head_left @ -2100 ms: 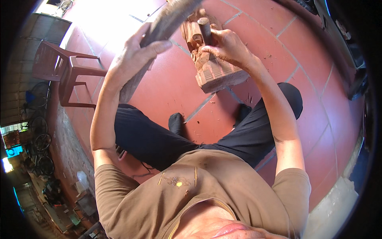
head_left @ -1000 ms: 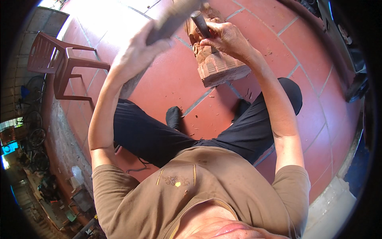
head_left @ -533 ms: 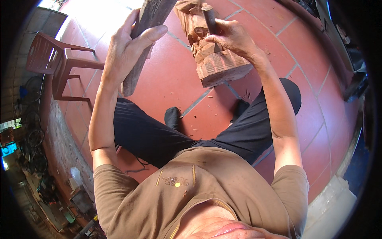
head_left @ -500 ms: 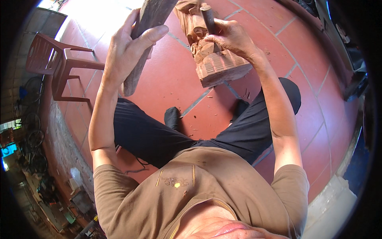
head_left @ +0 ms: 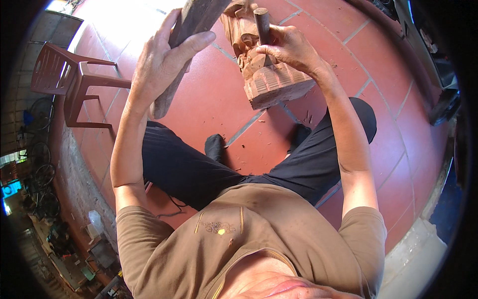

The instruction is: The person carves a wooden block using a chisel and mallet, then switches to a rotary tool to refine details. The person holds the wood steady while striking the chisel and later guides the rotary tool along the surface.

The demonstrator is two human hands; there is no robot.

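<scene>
My left hand [head_left: 160,67] is wrapped around a thick, worn wooden mallet [head_left: 200,19], which slants from lower left to the top edge, where it leaves view. My right hand [head_left: 295,51] grips a chisel [head_left: 262,25] with a dark round handle, upright, its lower end against the carving. That carving is a reddish-brown wooden sculpture [head_left: 281,83] with folded, drapery-like shapes and a ridged block base, lying on the floor before me. Its far end runs out of view at the top, partly covered by the mallet.
Red floor tiles [head_left: 209,99] spread around the carving, with small wood chips scattered between my feet. A brown plastic chair [head_left: 94,77] stands at the left. Bicycles [head_left: 42,174] and clutter line the far left side. A dark cable [head_left: 174,207] lies beside my left leg.
The mallet in my left hand has shifted slightly to the right, toward the chisel. My right hand and the chisel have moved only a little; the sculpture stays in place.
</scene>
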